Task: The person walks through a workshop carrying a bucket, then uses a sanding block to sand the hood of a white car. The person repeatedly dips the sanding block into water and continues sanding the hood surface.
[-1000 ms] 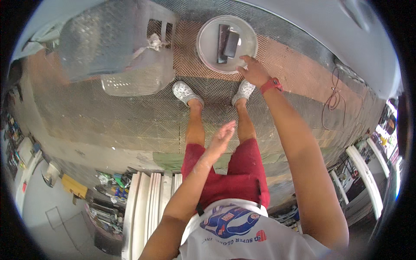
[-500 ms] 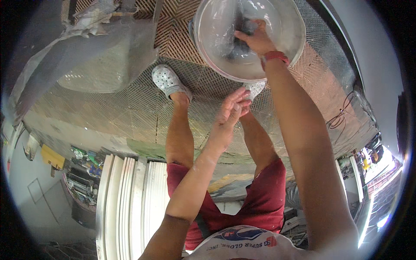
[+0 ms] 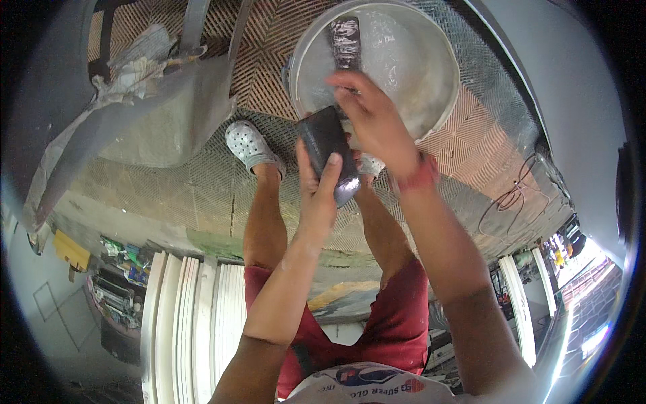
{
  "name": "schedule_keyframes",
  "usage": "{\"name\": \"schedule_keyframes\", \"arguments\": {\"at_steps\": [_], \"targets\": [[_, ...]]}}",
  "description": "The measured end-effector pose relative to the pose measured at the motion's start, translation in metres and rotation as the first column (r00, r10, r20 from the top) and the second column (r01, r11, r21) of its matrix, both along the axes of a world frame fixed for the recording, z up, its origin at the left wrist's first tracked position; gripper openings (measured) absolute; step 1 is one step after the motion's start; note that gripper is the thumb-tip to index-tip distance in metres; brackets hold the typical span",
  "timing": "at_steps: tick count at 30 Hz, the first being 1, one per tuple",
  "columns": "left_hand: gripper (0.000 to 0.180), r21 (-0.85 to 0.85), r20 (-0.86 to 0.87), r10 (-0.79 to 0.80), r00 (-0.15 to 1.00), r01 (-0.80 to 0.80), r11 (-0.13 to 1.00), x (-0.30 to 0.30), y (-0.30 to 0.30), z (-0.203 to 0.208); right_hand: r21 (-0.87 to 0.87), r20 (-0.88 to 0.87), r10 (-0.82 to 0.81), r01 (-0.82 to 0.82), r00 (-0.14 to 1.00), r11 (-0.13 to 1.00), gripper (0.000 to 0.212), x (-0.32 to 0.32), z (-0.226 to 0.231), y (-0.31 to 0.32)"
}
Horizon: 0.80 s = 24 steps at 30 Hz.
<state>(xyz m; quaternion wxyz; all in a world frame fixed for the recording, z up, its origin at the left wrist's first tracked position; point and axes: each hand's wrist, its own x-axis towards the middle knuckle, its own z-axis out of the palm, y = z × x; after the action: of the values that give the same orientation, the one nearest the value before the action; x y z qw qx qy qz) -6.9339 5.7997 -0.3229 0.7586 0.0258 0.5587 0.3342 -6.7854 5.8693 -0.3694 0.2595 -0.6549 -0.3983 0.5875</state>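
Note:
My left hand (image 3: 317,192) is closed around a dark, flat rectangular block (image 3: 326,141) with a wet, shiny lower end, thumb on its upper face. Just right of the block, my right hand (image 3: 378,124) hangs with fingers apart and slightly blurred by motion; I see nothing in it. Beyond both hands stands a round, whitish tub (image 3: 447,111) of cloudy water, partly under my right hand. A dark, glossy strip (image 3: 346,44) shows in the water; whether it is an object or a reflection I cannot tell.
Grooved brown and grey matting (image 3: 269,40) covers the floor under the tub. A grey plastic-like panel (image 3: 161,128) with torn covering stands at the left. A thin cable (image 3: 515,195) lies coiled at the right. White boards (image 3: 192,323) stand behind my legs.
My right hand has come out of the tub and back toward me. The dark block is now in my left hand, which was empty and has closed on it.

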Motion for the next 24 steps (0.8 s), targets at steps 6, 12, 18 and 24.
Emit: {"name": "schedule_keyframes", "arguments": {"at_steps": [6,12,18,24], "targets": [[0.06,0.13,-0.143,0.022,0.989,-0.003,0.991,-0.011,0.001,-0.018,-0.245,0.608,0.507,-0.462,0.612,0.852,0.045,-0.031,-0.132,0.051],[0.069,0.138,-0.167,0.085,0.982,-0.062,0.989,-0.019,0.017,-0.019,-0.637,0.308,0.801,-0.514,0.514,0.575,0.053,-0.012,-0.212,0.071],[0.079,0.104,-0.226,0.069,0.972,-0.046,0.994,-0.03,0.028,-0.021,-0.723,0.261,0.939,-0.599,0.225,0.344,0.053,0.015,-0.242,0.027],[0.078,0.111,-0.22,0.053,0.974,-0.029,0.993,-0.033,0.032,-0.022,-0.731,0.227,0.969,-0.642,0.093,0.233,0.053,0.039,-0.235,0.023]]}}
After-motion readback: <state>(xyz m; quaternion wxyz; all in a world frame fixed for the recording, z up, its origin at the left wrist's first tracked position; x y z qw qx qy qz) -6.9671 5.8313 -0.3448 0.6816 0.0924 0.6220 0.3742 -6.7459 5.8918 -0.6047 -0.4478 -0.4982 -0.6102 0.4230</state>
